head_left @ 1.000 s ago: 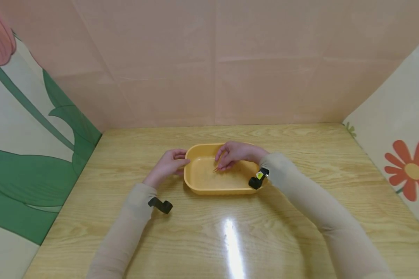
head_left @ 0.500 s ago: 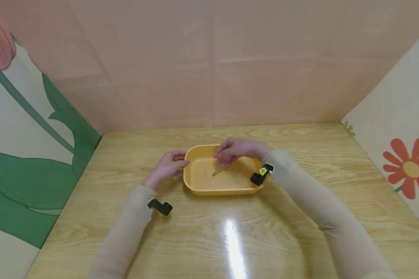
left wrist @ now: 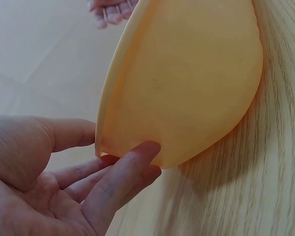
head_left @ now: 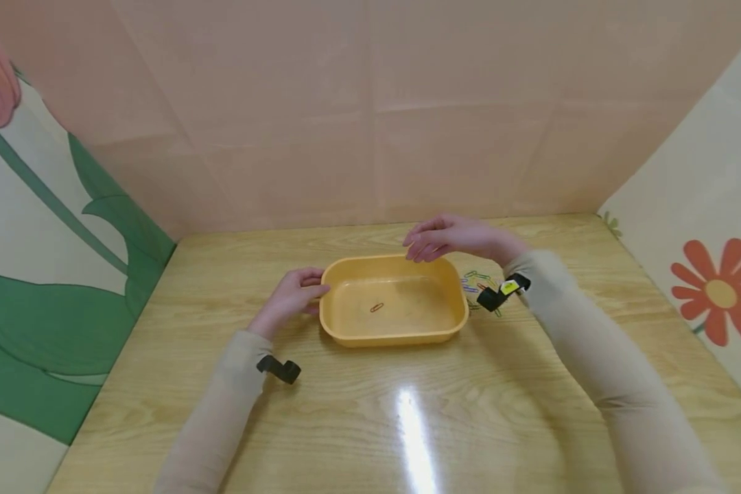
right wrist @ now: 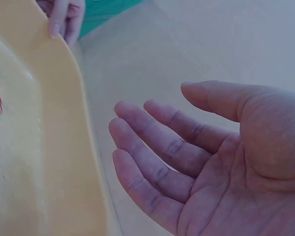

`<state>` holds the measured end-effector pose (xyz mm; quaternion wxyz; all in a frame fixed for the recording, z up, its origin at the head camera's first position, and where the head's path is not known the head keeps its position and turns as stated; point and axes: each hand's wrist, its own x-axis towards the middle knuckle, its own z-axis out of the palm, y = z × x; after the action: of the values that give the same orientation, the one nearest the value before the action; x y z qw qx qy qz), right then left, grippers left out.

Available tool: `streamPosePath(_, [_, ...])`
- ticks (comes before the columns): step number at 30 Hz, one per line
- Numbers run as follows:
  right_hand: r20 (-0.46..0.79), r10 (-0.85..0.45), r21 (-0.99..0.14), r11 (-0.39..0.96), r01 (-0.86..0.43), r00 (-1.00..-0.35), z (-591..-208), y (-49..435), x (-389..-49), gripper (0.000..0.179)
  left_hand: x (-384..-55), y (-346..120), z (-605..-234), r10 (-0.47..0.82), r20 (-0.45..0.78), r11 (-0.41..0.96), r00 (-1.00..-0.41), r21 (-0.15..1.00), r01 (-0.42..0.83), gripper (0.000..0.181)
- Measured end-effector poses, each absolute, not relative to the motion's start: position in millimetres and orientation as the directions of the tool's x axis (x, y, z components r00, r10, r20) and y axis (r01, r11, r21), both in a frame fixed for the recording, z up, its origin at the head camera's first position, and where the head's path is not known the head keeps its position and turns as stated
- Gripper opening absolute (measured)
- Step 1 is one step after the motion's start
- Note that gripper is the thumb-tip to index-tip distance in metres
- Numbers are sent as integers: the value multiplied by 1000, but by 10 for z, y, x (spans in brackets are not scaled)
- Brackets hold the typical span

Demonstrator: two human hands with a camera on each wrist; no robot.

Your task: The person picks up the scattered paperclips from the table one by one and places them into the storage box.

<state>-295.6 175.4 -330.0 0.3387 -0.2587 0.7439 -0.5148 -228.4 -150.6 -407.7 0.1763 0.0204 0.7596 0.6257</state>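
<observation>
A yellow plastic tray (head_left: 392, 337) stands on the table with one red paper clip (head_left: 377, 307) lying on its floor. My left hand (head_left: 291, 296) holds the tray's left end, thumb at the rim and fingers against the outer wall, as the left wrist view shows. Above the tray's far right rim is my right hand (head_left: 447, 237). Its palm, seen in the right wrist view, has nothing in it, and its fingers (right wrist: 162, 142) are loosely bent. To the right of the tray lie several coloured paper clips (head_left: 478, 280), partly covered by the right wrist's camera mount.
The wooden table (head_left: 321, 418) meets a pink back wall (head_left: 272, 137). Printed side panels stand left and right, with green leaves (head_left: 43, 343) and a red flower (head_left: 720, 293). Black camera mounts (head_left: 279, 370) stick out from both wrists.
My right hand has let go of the red paper clip in the tray, then lifted out and moved right and back. The left hand stays at the tray's left end. Coloured paper clips have come into view.
</observation>
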Motion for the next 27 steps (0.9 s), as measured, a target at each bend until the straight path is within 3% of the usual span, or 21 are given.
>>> streamPosePath(8, [-192,-717,-954,297,-44,-671,-3270,2148,-3025,36,-2273,-1545,-4056,234,-248,233,-940,953,-193,36])
streamPosePath(16, [-222,-646,-944,329,-3,-730,-3425,2540,-3109,35,-2261,-1565,-4060,234,-258,232,-937,951,-204,36])
streamPosePath(27, [-296,-630,-914,405,21,-718,-3732,2897,-3158,33,-2237,-1543,-4043,238,-255,234,-937,951,-200,36])
